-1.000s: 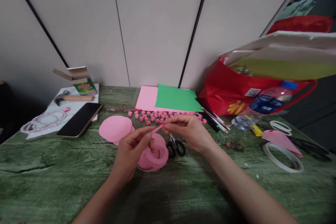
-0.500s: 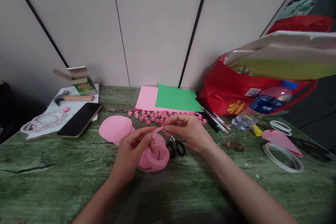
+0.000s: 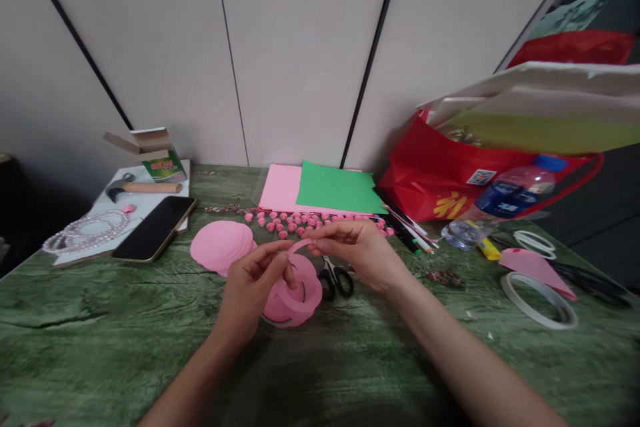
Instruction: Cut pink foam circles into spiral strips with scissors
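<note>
A pink paper strip (image 3: 299, 246) stretches between my hands, curling down into a loose spiral (image 3: 299, 305) below. My left hand (image 3: 260, 273) pinches the strip along its length. The fingertips of my right hand (image 3: 353, 247) are closed on its upper end, where it looks rolled up small. Beneath the spiral lie more pink paper pieces, partly covered by it. Black-handled scissors (image 3: 336, 280) rest on the table just under my right hand. A stack of pink paper circles (image 3: 223, 245) lies left of my left hand. Behind my hands are many small rolled pink paper roses (image 3: 283, 218).
Pink and green paper sheets (image 3: 343, 188) lie by the wall. On the left are a phone (image 3: 154, 228), a hammer (image 3: 145, 187), bead strings (image 3: 85, 232) and an opened box (image 3: 163, 163). A red bag (image 3: 425, 173), water bottle (image 3: 505, 200) and tape roll (image 3: 540, 300) stand or lie on the right.
The view has shifted very slightly. Both hands keep their hold on the strip, and the hanging spiral has moved only a little.
</note>
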Demonstrator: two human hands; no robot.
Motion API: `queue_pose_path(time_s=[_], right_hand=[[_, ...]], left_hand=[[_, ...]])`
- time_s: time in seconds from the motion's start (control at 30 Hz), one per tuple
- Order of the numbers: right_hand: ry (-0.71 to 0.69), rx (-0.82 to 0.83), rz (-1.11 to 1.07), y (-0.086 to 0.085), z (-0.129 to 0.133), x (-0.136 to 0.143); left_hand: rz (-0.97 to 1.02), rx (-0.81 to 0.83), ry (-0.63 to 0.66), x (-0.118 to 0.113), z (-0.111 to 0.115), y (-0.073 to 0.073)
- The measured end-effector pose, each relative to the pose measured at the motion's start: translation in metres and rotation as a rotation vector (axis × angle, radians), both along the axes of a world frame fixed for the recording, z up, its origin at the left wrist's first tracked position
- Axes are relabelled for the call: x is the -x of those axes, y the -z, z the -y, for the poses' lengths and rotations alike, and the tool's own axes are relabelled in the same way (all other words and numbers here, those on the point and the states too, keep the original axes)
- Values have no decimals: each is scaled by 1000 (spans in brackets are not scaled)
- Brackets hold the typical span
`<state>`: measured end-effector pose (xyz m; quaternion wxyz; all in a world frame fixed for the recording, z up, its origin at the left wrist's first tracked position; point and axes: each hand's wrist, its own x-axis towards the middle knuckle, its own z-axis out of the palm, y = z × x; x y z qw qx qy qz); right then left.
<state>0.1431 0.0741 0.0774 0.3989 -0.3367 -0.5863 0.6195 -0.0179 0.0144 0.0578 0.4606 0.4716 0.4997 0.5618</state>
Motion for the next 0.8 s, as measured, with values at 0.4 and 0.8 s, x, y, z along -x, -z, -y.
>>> queue_pose_path(time_s=[0.4,0.8], right_hand=[[116,-13,222,-69,57,-6],[376,-161,103,-60,55,31]], left_hand=[[87,-62,291,-8,7,-5],[47,-82,259,13,2,-29]])
